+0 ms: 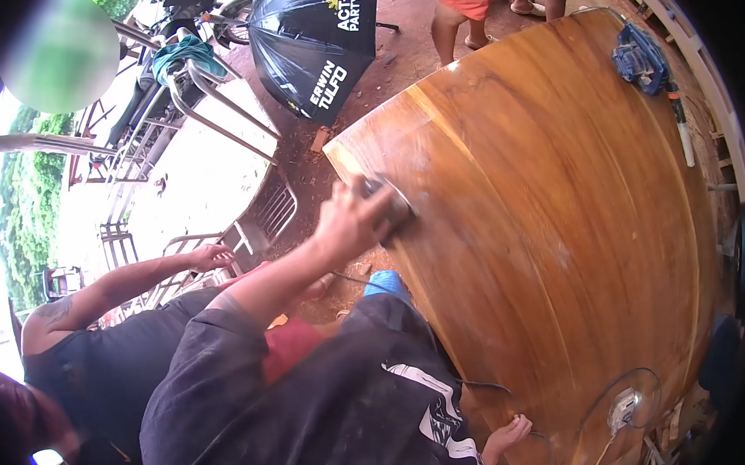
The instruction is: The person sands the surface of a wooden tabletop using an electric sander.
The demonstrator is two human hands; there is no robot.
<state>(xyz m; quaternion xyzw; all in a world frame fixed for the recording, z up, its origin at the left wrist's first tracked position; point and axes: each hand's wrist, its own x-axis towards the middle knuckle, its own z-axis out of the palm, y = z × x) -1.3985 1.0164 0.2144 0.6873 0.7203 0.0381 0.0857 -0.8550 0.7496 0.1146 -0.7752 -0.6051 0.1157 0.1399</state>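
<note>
My left hand is wrapped over a dark power sander, both smeared by motion. The sander sits on the left edge of a large varnished wooden tabletop, where pale dusty streaks show on the grain. A thin dark cord trails from near my left forearm, past my body and onto the wood. At the lower right my right hand lies low over the tabletop, close to this cord. Its fingers are curled together, and whether they pinch the cord is too small to make out.
A blue power tool rests at the tabletop's far right corner. Near the bottom right lies a silvery socket box with cords. A black umbrella and metal frames stand beyond. Another person is close on my left; bare legs show behind.
</note>
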